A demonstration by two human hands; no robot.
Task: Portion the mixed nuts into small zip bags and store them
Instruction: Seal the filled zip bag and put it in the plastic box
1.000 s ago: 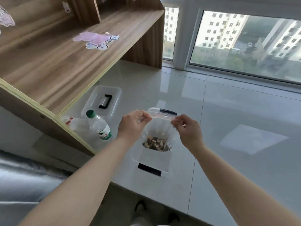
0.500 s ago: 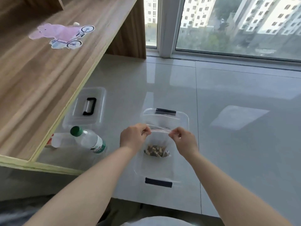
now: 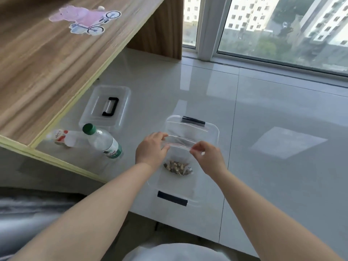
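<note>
Bottle point(image 3: 105, 142) and shelf point(image 3: 47, 72) leftward.

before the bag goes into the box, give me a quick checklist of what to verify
1. Left hand pinches the zip bag at its top: ok.
2. Right hand pinches the other end of the strip: ok.
3. Zip strip sealed along its whole length: cannot tell.
4. Mixed nuts settled at the bag's bottom, away from the strip: ok.
5. Clear box open beneath the bag, its lid set aside: ok.
6. Water bottle apart from the box: ok.
</note>
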